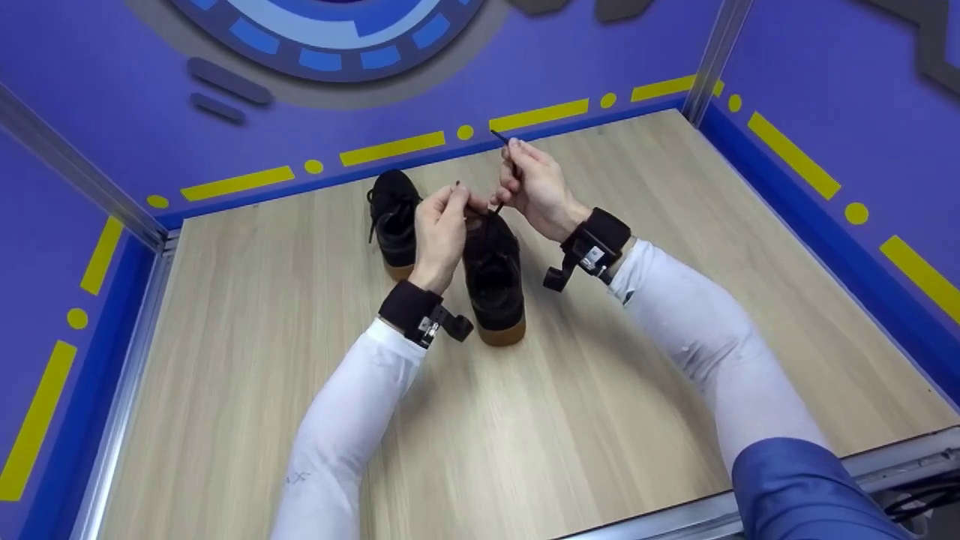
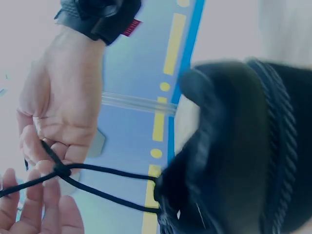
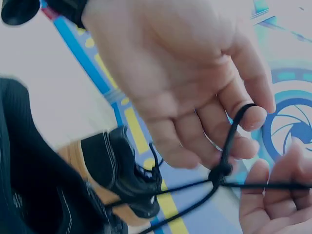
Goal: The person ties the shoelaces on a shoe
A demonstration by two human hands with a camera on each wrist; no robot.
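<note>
My left hand (image 1: 442, 236) pinches one end of a black shoelace (image 2: 107, 196) above the nearer black shoe (image 1: 495, 289). To its right and slightly farther off, my right hand (image 1: 536, 187) grips the lace's other end, whose tip sticks up past the fingers. Between the hands the two strands cross in a small knot (image 3: 220, 173), held off the shoe. From there both strands run taut down to the eyelets. In the right wrist view the left hand (image 3: 180, 83) shows its palm, with the fingertips of the right hand (image 3: 278, 195) opposite.
The second black shoe (image 1: 394, 217), with a tan sole, stands left of the first and a bit farther back. Both are on a wood-grain tabletop (image 1: 247, 360). Blue-purple panels (image 1: 420, 112) with yellow marks enclose the back and sides, and a metal rail (image 1: 712, 517) runs along the front.
</note>
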